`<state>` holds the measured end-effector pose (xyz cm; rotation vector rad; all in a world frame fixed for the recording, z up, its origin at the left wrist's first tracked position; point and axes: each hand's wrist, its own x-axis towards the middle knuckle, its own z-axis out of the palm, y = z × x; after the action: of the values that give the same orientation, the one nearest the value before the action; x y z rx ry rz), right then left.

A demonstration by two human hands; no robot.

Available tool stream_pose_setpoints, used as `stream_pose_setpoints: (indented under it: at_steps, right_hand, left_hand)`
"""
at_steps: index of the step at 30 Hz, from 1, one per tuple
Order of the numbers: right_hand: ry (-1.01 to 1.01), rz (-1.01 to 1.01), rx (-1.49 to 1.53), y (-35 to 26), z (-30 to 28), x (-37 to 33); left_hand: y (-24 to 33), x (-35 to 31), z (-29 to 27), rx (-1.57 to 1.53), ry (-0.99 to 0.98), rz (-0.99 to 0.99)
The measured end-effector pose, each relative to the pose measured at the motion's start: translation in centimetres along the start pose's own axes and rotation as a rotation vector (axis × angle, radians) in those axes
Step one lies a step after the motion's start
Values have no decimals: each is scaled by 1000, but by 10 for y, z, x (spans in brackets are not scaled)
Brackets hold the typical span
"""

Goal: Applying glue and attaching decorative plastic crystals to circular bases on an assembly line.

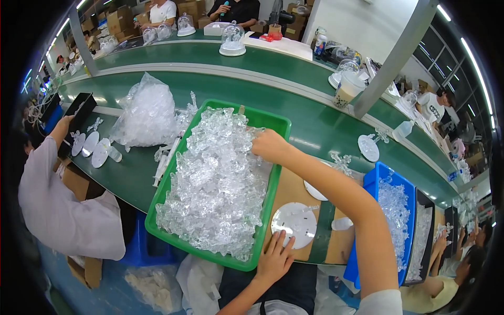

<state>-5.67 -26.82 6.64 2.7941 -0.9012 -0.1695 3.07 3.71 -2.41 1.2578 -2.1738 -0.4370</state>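
A green tray [284, 131], heaped with small clear plastic pieces [215, 184], stands in front of me. My right hand [270, 145] reaches over to its far right corner, fingers curled in against the pieces; the fingertips are hidden, so what they hold cannot be made out. My left hand [275, 257] is open, its fingers stretched over the near left edge of a round white disc [296, 233]. The disc lies on brown cardboard [289, 186] beside the tray, and a clear piece [305, 210] sits on it. Another white disc [315, 189] is partly covered by my right forearm.
At right stand a blue bin [370, 184] of clear pieces and a black tray [431, 202]. A bulging clear bag [147, 110] sits left of the green tray. A co-worker's sleeve [63, 194] is at far left. Beyond, a drink cup [349, 89] stands by a post [394, 58].
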Motion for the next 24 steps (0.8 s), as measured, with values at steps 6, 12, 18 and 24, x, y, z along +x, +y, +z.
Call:
stream_pose_setpoints:
  at_steps: [6, 12, 18, 24]
  right_hand:
    - [264, 30, 196, 7, -61, -52]
    - [40, 210, 965, -116, -120, -201]
    - [345, 592, 961, -202, -74, -251]
    - [874, 1293, 1487, -250, -24, -206]
  left_hand:
    - [12, -6, -9, -59, 32, -15]
    - [25, 7, -59, -1982, -92, -518]
    - [30, 7, -26, -2023, -118, -765]
    - [35, 6, -10, -1382, 252, -737]
